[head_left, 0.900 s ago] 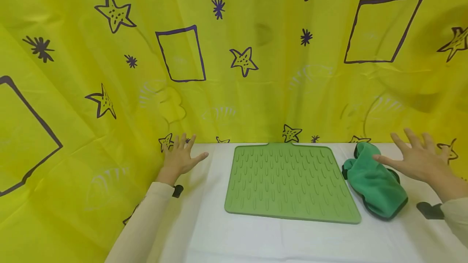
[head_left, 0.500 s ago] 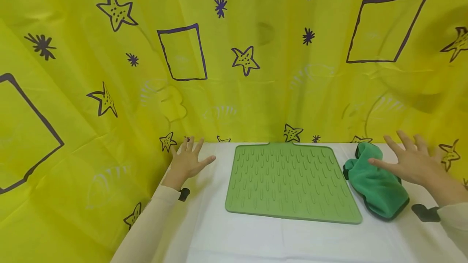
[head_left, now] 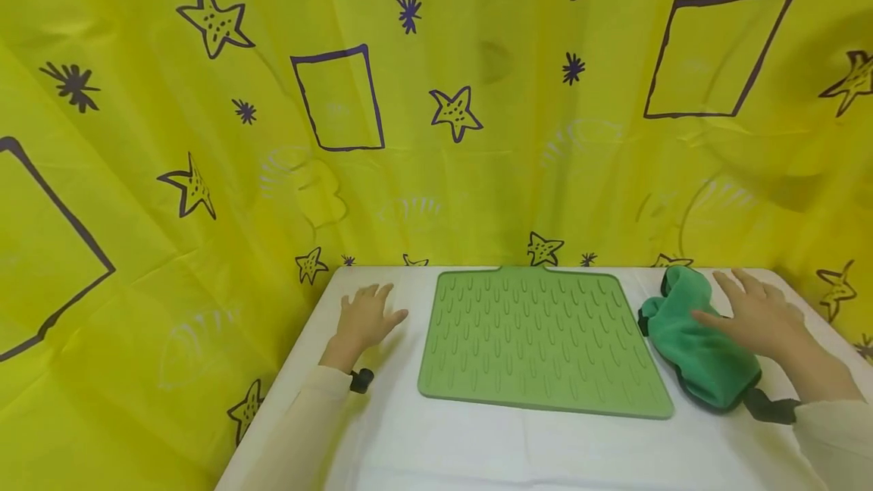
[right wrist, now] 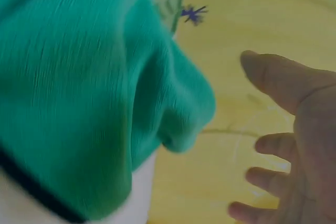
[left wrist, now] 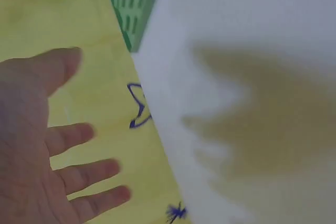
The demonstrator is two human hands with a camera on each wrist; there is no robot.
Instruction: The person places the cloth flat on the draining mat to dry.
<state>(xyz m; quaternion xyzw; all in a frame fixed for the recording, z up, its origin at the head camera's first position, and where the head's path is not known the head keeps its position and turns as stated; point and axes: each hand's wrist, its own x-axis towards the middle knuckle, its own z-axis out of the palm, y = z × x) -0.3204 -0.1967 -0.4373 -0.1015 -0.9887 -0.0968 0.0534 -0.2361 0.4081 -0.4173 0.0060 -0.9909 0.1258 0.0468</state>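
Observation:
My left hand [head_left: 364, 322] hovers over the white table to the left of the green mat, fingers spread and holding nothing; its shadow falls on the white surface in the left wrist view. My right hand [head_left: 762, 318] is beside the crumpled green cloth [head_left: 702, 347], which has dark edging. In the head view the right thumb overlaps the cloth, while the right wrist view shows a gap between the fingers and the fabric [right wrist: 79, 93]. Between the hands lies a flat light-green mat [head_left: 539, 339] with raised oblong ridges and a small tab at its far edge.
A white-covered table [head_left: 470, 445] carries the mat and cloth. Yellow sheeting [head_left: 505, 188] printed with stars and frames rises behind the table and along the left side. Dark wrist-worn pieces show at both sleeves.
Both hands have come lower and nearer to me; the left has also shifted right, the right a little left toward the cloth. Mat and cloth stay in place.

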